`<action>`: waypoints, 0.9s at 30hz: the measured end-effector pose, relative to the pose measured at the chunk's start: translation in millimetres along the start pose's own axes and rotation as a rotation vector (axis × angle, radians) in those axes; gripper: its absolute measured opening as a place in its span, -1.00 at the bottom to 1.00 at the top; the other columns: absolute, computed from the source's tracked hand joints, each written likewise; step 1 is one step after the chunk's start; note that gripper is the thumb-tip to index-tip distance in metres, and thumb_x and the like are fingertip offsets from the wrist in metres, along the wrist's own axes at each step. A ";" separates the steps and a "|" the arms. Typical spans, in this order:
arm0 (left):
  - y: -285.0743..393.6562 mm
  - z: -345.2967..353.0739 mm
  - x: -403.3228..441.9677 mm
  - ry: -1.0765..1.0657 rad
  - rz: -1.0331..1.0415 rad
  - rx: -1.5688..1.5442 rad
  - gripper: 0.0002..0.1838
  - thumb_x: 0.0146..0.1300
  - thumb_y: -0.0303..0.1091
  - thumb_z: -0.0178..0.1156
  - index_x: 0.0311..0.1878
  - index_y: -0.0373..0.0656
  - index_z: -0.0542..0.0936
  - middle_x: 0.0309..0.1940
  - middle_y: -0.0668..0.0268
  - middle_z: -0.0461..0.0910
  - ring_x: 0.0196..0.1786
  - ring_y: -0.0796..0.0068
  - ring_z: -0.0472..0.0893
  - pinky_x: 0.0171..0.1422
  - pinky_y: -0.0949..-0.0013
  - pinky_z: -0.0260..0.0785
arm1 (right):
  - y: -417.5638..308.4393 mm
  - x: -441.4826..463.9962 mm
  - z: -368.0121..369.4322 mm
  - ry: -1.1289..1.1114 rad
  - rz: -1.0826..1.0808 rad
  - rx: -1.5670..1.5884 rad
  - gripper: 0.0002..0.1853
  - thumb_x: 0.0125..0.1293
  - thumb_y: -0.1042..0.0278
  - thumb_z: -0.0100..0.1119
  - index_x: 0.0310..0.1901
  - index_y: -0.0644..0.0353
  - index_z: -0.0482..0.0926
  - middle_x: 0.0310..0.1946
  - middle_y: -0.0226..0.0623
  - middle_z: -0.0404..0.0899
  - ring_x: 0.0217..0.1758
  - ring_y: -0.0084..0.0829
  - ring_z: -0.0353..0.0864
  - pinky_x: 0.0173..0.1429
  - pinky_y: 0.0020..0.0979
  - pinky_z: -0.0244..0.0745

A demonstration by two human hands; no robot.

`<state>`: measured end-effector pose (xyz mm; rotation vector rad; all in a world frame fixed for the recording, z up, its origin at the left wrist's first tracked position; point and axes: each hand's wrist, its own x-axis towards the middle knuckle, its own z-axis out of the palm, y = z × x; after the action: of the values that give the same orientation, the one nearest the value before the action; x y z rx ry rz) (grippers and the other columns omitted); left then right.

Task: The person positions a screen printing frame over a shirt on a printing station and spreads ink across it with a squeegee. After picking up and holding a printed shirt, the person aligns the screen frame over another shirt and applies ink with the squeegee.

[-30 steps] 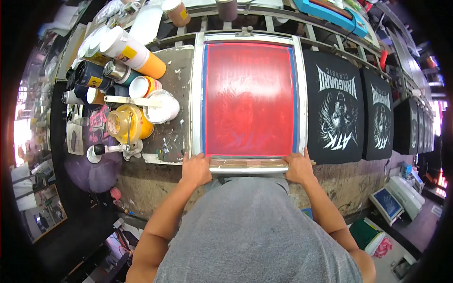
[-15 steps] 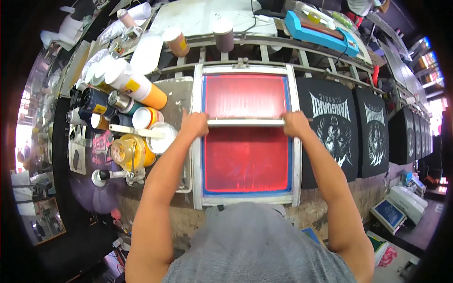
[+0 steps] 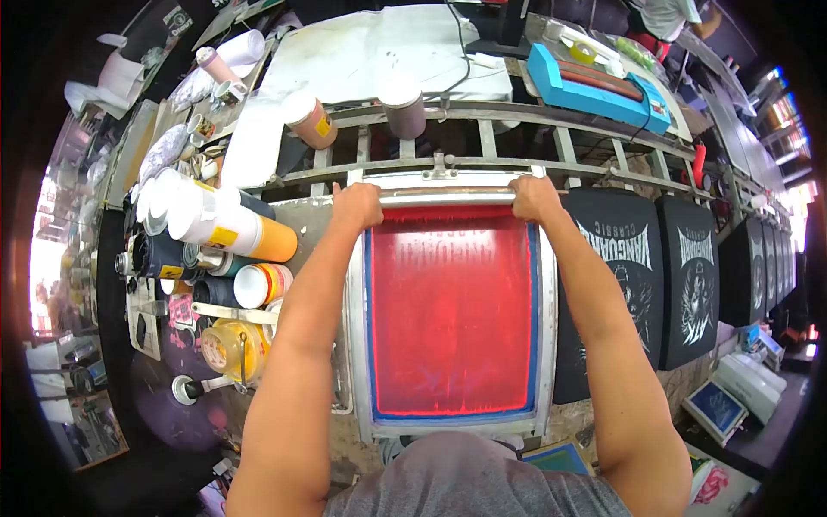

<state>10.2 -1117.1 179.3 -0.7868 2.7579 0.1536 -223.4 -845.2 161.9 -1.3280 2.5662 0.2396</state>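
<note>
Both hands grip a long bar-shaped squeegee (image 3: pixel 446 198) lying across the far end of a framed screen. My left hand (image 3: pixel 357 205) is wrapped round its left end, and my right hand (image 3: pixel 536 199) is closed on its right end. The screen's mesh (image 3: pixel 450 319) is red, edged with blue tape inside a pale metal frame (image 3: pixel 549 336). Faint lettering shows through the mesh just on the near side of the squeegee. A metal clamp (image 3: pixel 443 166) stands at the frame's far edge.
Black printed shirts (image 3: pixel 689 258) lie in a row to the right. Ink containers (image 3: pixel 226 226) crowd the left side, with a yellow tub (image 3: pixel 228 346) nearer. Metal rails (image 3: pixel 508 164) run beyond the screen. Farther off are a blue machine (image 3: pixel 594 90) and another person (image 3: pixel 668 19).
Both hands have moved from the screen's near edge to its far end, taking the squeegee along. The view has also shifted, showing more of the area beyond the rails.
</note>
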 end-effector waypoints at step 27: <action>22.3 42.3 -183.7 -0.225 -0.013 -0.036 -0.46 -0.03 -0.40 0.14 0.11 0.16 0.66 -0.06 0.06 0.69 0.12 0.03 0.62 0.40 -0.29 0.15 | -50.5 -185.8 32.9 -0.185 -0.015 0.181 -0.55 -0.06 0.15 0.38 -0.05 0.01 0.66 -0.11 -0.22 0.70 0.08 -0.19 0.64 0.48 0.08 0.15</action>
<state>157.9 -998.5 191.6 -0.7470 2.5445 0.2720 -73.9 -721.0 182.0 -1.2005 2.3618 0.1181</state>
